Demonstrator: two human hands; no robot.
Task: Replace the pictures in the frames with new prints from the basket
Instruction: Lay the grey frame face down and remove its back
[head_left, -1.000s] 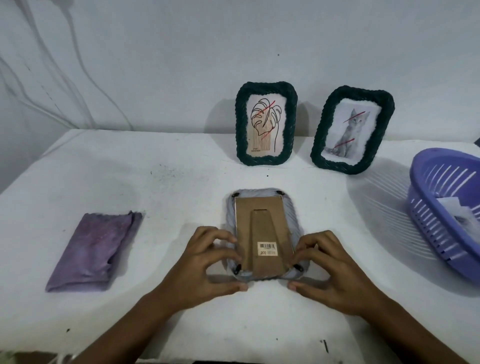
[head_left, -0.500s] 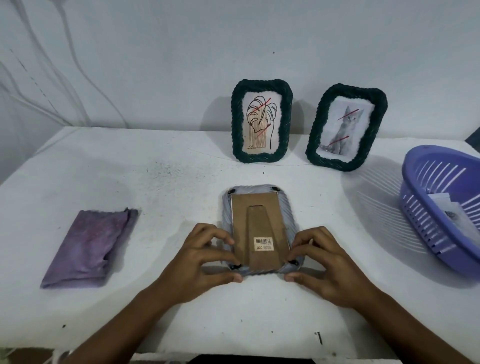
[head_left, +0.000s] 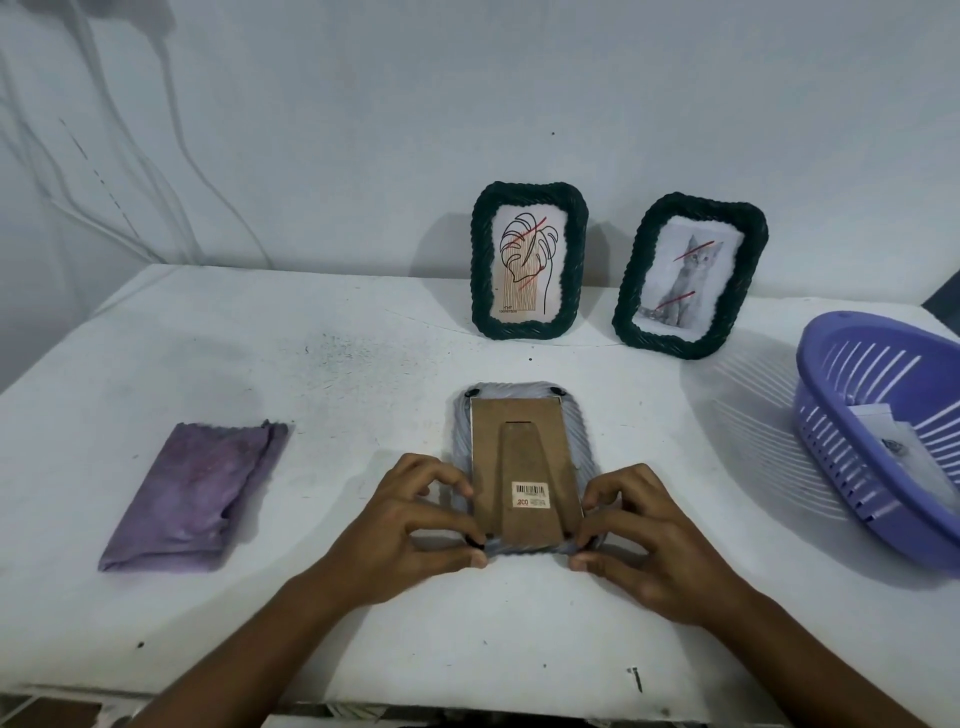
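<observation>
Nothing shifts: your left hand (head_left: 410, 525) and right hand (head_left: 649, 535) still pinch one face-down grey woven frame (head_left: 522, 467); two dark green woven frames (head_left: 529, 260) stand behind.

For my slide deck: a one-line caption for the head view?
Both hands, left hand and right hand, grip a face-down grey frame.

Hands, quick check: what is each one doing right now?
Left hand: fingers curled, pinching the near left corner of the face-down grey frame.
Right hand: fingers curled, pinching the frame's near right corner.
</observation>
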